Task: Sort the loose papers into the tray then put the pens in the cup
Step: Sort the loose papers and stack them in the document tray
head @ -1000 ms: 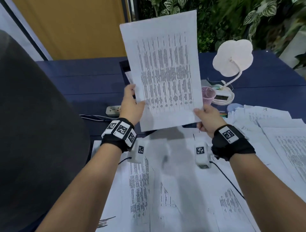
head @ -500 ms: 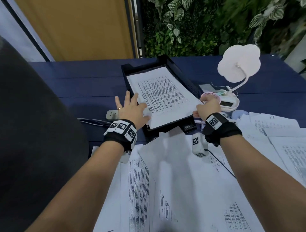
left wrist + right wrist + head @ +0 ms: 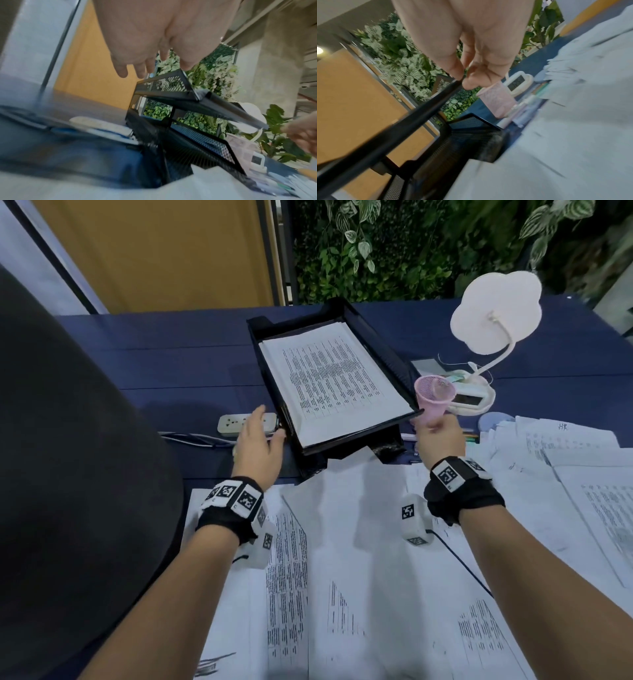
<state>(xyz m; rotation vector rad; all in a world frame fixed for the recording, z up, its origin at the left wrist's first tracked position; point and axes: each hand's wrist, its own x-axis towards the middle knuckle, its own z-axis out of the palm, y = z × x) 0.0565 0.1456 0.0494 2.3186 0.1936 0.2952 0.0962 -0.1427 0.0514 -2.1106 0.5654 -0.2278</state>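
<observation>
A black mesh tray (image 3: 387,350) with two tiers stands mid-table, and a printed stack of papers (image 3: 329,385) lies flat in its top tier. My left hand (image 3: 269,422) hovers just left of the tray's front corner with relaxed fingers and holds nothing. My right hand (image 3: 433,426) is at the tray's front right corner, its fingers loosely curled against the rim (image 3: 419,108), with nothing in them. Just beyond it stands the pink mesh cup (image 3: 435,398), empty. Pens (image 3: 469,436) lie on the table right of that hand. Loose papers (image 3: 342,577) cover the near table.
A white cloud-shaped lamp (image 3: 496,313) on its base stands right of the cup. A white power strip (image 3: 239,422) with its cable lies under my left hand. More sheets (image 3: 565,460) are piled at the right. A large dark shape (image 3: 68,474) blocks the left.
Both hands lowered the sheet from upright in the air into the tray's top tier and let go. My left hand moved off to the tray's left; my right hand drew back to the corner.
</observation>
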